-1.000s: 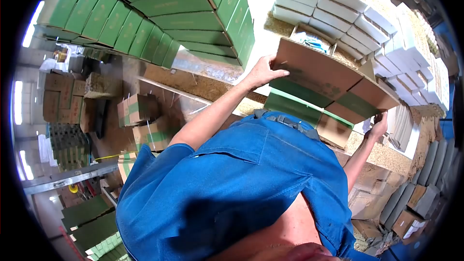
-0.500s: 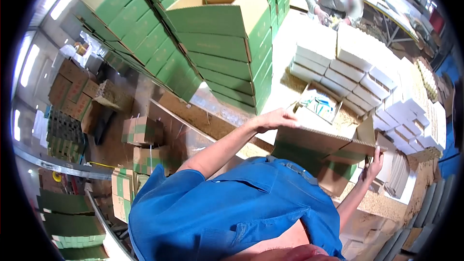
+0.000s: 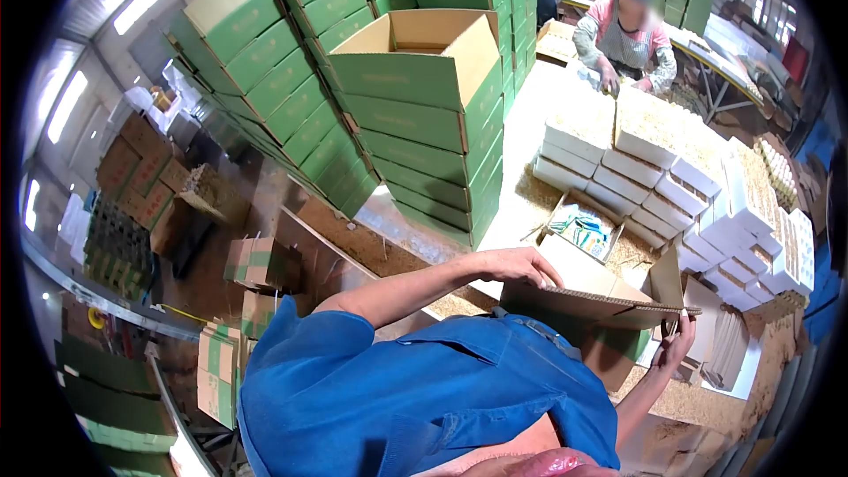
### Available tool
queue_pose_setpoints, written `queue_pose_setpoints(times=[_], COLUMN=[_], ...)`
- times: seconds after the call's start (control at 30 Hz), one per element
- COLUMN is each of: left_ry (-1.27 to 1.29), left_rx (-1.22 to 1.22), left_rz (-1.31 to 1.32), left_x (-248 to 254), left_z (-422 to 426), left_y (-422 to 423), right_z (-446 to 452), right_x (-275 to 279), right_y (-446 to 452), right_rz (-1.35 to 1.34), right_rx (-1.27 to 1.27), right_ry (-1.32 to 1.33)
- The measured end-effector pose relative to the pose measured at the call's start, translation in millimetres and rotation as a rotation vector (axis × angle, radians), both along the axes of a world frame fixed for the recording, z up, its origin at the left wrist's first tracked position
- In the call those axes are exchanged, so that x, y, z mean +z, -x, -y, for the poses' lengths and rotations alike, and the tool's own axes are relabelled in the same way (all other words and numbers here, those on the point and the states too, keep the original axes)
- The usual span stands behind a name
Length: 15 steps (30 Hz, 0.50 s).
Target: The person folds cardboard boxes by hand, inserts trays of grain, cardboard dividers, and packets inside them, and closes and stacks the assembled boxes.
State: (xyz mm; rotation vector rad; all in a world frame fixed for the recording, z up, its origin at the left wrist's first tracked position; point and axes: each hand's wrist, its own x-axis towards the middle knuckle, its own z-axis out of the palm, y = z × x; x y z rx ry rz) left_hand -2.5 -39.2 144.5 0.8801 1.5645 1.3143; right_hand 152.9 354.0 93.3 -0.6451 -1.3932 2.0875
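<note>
A cardboard box (image 3: pixel 574 302), brown inside with green outside panels, stands open right in front of my body. My left hand (image 3: pixel 523 267) has its fingers bent over the box's top edge at the left corner. At the right corner, my right hand (image 3: pixel 677 344) pinches the flap edge between thumb and fingers. Just beyond the box lies a small tray (image 3: pixel 583 226) of blue, green and white packets. Part of the box's lower side is hidden by the near flap and my blue shirt.
Green boxes (image 3: pixel 415 124) are stacked tall at the left, the front top one open. White blocks (image 3: pixel 609 178) topped with shavings are piled beyond the packets. A co-worker (image 3: pixel 625 31) handles something at the far table side. Flat cardboard sheets (image 3: pixel 729 349) lie at right.
The view has tilted upward, so hands and box sit lower in it. My left fingers now reach farther over the box edge. The co-worker's hands have moved apart.
</note>
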Motion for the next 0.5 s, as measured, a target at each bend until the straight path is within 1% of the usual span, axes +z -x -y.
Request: queue_pose_setpoints(times=[0.07, 0.1, 0.27, 0.4, 0.43, 0.47, 0.5], left_ry=[0.102, 0.143, 0.107, 0.054, 0.111, 0.168, 0.166], left_rx=[-0.026, -0.029, 0.026, 0.022, 0.038, 0.054, 0.061], left_rz=[0.023, 0.030, -0.103, -0.086, -0.090, -0.094, -0.094], left_x=[1, 9, 0, 7, 9, 10, 13], left_z=[-3, -4, -1, 0, 0, -1, -1], left_y=[-5, -10, -8, -9, -10, -10, -10], right_z=[-12, -10, -8, -13, -13, -16, -15], right_x=[-12, -9, -5, -9, -7, -13, -15], right_y=[0, 1, -1, 3, 3, 5, 6], right_rz=[0.009, 0.002, -0.013, -0.030, -0.017, 0.026, 0.026], right_rx=[0.032, 0.040, 0.080, 0.115, 0.113, 0.045, 0.052], right_ry=[0.026, 0.023, -0.020, 0.012, 0.032, -0.036, -0.038])
